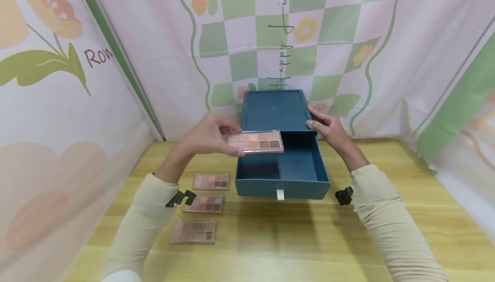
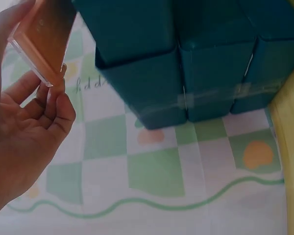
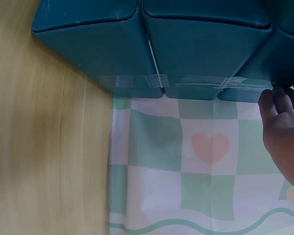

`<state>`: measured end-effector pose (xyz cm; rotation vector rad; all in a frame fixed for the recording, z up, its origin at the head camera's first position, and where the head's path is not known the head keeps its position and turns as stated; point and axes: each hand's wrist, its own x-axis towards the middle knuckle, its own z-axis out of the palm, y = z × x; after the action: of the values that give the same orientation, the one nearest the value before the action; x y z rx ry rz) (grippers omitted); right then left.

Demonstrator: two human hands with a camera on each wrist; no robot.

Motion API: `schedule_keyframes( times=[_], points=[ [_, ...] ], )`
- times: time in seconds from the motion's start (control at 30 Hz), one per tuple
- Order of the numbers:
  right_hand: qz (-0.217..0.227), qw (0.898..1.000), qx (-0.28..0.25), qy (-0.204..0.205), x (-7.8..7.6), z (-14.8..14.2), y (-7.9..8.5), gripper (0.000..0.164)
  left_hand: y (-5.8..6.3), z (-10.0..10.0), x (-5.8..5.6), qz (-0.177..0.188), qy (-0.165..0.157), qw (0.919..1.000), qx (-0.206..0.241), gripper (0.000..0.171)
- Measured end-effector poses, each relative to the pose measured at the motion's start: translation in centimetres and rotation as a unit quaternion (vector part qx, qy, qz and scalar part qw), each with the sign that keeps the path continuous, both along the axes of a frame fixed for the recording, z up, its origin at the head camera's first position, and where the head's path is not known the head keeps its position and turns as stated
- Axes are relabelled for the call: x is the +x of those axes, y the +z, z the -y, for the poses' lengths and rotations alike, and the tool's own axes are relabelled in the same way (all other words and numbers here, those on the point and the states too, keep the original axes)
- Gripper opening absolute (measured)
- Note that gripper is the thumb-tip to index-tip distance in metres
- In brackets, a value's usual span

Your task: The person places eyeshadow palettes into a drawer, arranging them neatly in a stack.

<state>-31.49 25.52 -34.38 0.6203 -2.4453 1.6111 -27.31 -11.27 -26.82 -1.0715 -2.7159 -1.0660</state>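
Observation:
My left hand (image 1: 210, 136) grips an eyeshadow palette (image 1: 257, 141) by its left end, thumb at the near edge. The palette has a clear lid with pink, orange and brown pans, and hangs over the back of a pulled-out blue drawer (image 1: 284, 187). In the left wrist view the palette (image 2: 46, 39) is seen from below, tilted. At the right side of the blue drawer unit (image 1: 274, 108) is my right hand (image 1: 330, 129), its fingers and thumb touching the top's right edge. Its fingers show against the unit's side in the right wrist view.
Three more palettes lie in a column on the wooden table (image 1: 270, 247) to the drawer's left: a far one (image 1: 210, 181), a middle one (image 1: 204, 203) and a near one (image 1: 193, 231). Behind the unit hangs a checkered curtain (image 1: 239, 28). Clear tape (image 3: 201, 82) joins the stacked drawer housings.

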Motion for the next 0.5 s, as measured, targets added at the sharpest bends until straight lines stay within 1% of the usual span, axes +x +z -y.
schedule_keyframes(
  times=[0.13, 0.2, 0.37, 0.5],
  points=[
    [0.001, 1.000, 0.004, -0.002, -0.1, 0.0, -0.3, 0.059, -0.4, -1.4, -0.4, -0.012, -0.017, 0.9997, -0.016, 0.052],
    [0.002, 1.000, 0.006, -0.006, -0.1, 0.0, -0.3, 0.060, -0.6, -2.0, -0.5, -0.016, -0.019, 0.9993, -0.028, 0.053],
    [0.003, 1.000, 0.009, -0.013, -0.2, 0.1, -0.2, 0.061, -0.7, -3.0, -0.5, -0.012, -0.030, 0.9982, -0.051, 0.054],
    [0.002, 1.000, 0.006, -0.013, -0.2, 0.0, -0.1, 0.060, -0.7, -3.9, -0.6, -0.022, -0.042, 0.9969, -0.063, 0.054]
  ],
)
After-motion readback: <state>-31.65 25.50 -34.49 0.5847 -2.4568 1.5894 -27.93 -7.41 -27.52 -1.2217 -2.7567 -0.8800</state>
